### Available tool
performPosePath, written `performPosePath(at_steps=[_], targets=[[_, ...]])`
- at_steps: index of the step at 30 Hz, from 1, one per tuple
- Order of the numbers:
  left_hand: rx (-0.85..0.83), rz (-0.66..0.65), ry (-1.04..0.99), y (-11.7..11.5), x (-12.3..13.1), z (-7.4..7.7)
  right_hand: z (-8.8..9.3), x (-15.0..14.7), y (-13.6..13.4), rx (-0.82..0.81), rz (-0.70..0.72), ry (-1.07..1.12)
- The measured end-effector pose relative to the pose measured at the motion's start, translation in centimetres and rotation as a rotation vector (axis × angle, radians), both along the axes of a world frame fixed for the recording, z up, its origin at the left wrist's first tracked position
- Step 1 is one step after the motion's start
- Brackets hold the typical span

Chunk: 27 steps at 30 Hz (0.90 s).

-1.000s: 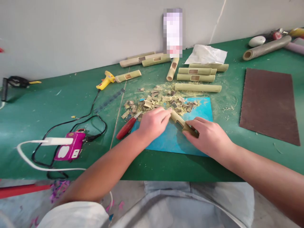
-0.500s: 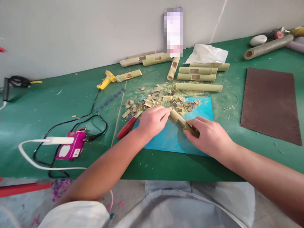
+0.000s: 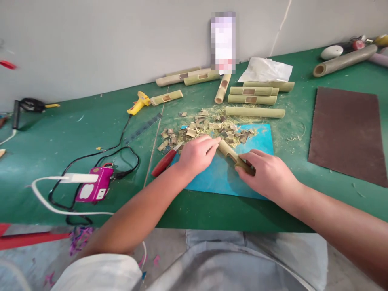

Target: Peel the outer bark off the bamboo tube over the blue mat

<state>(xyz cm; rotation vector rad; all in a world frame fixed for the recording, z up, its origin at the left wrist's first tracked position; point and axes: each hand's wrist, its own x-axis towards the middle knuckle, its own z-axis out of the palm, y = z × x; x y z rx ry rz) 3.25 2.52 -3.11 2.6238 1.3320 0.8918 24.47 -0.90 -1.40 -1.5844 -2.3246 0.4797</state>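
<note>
A short bamboo tube (image 3: 228, 152) lies slanted on a blue mat (image 3: 226, 178). My left hand (image 3: 197, 155) has its fingers curled round the tube's far end. My right hand (image 3: 266, 173) is closed round the near end, pressing it to the mat. A red-handled knife (image 3: 165, 161) lies just left of my left hand, apart from it. Bamboo chips and shavings (image 3: 206, 127) are heaped on the far edge of the mat.
Several cut bamboo tubes (image 3: 253, 99) lie behind the mat near the wall. A yellow glue gun (image 3: 138, 103), its black cable and a pink power strip (image 3: 93, 189) lie at left. A brown sheet (image 3: 347, 133) covers the green table (image 3: 60, 137) at right. White crumpled paper (image 3: 265, 69) sits at the back.
Both hands stay on the bamboo tube. The view has shifted slightly; nothing was let go or picked up.
</note>
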Motion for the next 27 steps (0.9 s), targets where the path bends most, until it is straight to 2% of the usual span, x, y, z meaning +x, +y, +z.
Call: performPosePath(at_steps=[3,7,10,14,17,21,24,27], targets=[[-0.027,-0.061,0.004,0.01,0.01,0.05,-0.06,0.01,0.03,-0.012,0.005,0.007],[-0.026,-0.002,-0.011,-0.05,0.05,0.05,-0.12,0.0,0.05,-0.009,-0.003,0.009],[-0.048,-0.073,-0.004,-0.21,0.17,0.1,-0.18,0.03,0.05,-0.009,0.008,0.009],[-0.019,-0.009,-0.02,-0.18,0.2,0.18,-0.2,0.12,0.02,-0.001,0.001,0.015],[-0.028,-0.072,0.0,-0.01,0.15,0.2,-0.12,0.12,0.02,-0.004,0.003,0.012],[-0.019,-0.016,0.003,0.18,0.11,0.2,-0.05,0.09,0.02,-0.007,-0.003,0.014],[-0.033,-0.092,0.001,0.1,0.13,0.14,-0.1,0.14,0.02,-0.011,0.006,0.014],[-0.013,-0.03,-0.007,0.05,0.15,0.12,-0.19,0.21,0.02,-0.011,-0.001,0.023]])
